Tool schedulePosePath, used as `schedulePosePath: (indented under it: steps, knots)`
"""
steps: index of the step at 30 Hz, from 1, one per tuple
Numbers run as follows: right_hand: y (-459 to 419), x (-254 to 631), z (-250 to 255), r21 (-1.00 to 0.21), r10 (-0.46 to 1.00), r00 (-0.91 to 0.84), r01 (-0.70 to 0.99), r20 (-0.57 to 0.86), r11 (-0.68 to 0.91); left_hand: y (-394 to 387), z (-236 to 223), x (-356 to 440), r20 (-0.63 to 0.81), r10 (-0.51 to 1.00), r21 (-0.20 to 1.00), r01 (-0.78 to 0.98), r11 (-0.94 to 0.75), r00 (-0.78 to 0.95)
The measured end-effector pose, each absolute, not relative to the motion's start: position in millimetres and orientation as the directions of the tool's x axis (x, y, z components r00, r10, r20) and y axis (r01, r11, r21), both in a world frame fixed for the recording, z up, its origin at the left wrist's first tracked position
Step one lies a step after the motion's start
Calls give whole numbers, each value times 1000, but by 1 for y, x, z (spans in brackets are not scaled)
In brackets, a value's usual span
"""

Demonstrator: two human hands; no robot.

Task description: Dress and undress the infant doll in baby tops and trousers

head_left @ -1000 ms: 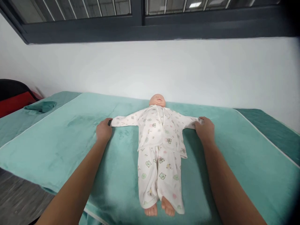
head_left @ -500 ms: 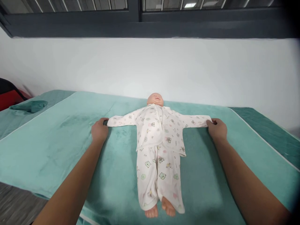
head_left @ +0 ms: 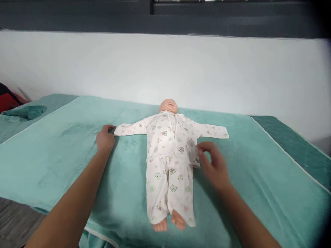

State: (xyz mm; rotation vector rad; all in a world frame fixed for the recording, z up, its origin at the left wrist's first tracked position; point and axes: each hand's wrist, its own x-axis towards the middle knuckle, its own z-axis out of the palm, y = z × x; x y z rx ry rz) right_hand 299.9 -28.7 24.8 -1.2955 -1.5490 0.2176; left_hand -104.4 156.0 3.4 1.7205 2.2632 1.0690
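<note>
Your left hand (head_left: 105,138) is out toward the left side of the green cover (head_left: 64,144), thumb and fingers pinched together on the cuff of the printed top (head_left: 159,137), whose sleeve lies straight out to meet them. Your right hand (head_left: 213,163) is blurred, fingers curled, just beside the top's right-hand side above its hem; you cannot tell from this view whether the fingertips are touching the cloth, or whether they meet one another. The doll (head_left: 168,105) wearing the top lies face up around the middle of the cover, its head close to the far edge by the white wall (head_left: 165,65) and its bare feet toward the near edge. The sleeve on your right lies flat and stretched toward the cover's right edge, well apart from your fingers. Matching trousers (head_left: 156,186) cover the legs, the top's hem overlapping their waist, and one trouser leg reaches down beside the foot on your right. A red and black object (head_left: 7,100) sits past the cover's left edge, near the far corner.
</note>
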Motion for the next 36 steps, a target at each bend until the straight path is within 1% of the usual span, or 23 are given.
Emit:
schedulePosePath:
  steps: [1, 2, 3, 4, 5, 6, 9, 11, 13, 17, 24, 26, 29, 36]
  knots:
    - [-50, 280, 30, -676, 823, -20, 560, 568, 479, 156, 4, -104, 316, 879, 582, 804, 118, -358]
    - [-71, 263, 33, -649, 813, -194, 515, 548, 560, 156, 4, -104, 311, 879, 580, 805, 126, -362]
    - [-89, 248, 36, -626, 791, -305, 489, 530, 608, 156, 4, -104, 305, 879, 578, 805, 135, -367]
    - [-105, 236, 37, -617, 787, -386, 488, 481, 617, 156, 4, -104, 303, 879, 577, 805, 139, -369]
    - [-117, 226, 36, -570, 756, -448, 497, 477, 654, 156, 4, -104, 304, 879, 576, 806, 137, -366]
    - [-126, 219, 34, -516, 742, -472, 533, 477, 671, 156, 3, -104, 308, 879, 576, 807, 132, -363]
    - [-139, 205, 22, -373, 755, -421, 682, 503, 629, 157, 2, -105, 315, 878, 574, 809, 127, -362]
    - [-140, 200, 14, -348, 783, -354, 748, 511, 566, 157, 2, -104, 309, 876, 569, 810, 142, -370]
    - [-140, 193, 11, -375, 803, -305, 762, 512, 528, 157, 2, -104, 305, 878, 564, 813, 146, -370]
    - [-139, 179, 16, -474, 820, -217, 727, 529, 498, 158, 2, -104, 299, 879, 558, 816, 155, -371]
    - [-141, 162, 21, -586, 792, 37, 693, 609, 419, 160, 1, -105, 294, 880, 536, 826, 171, -373]
    - [-143, 159, 20, -569, 753, 37, 680, 657, 463, 161, 1, -105, 296, 880, 533, 829, 170, -371]
    - [-145, 159, 17, -501, 703, -31, 679, 711, 537, 161, 2, -104, 283, 883, 532, 827, 180, -374]
    - [-146, 163, 15, -498, 761, -98, 702, 641, 510, 161, 1, -104, 295, 878, 544, 822, 169, -376]
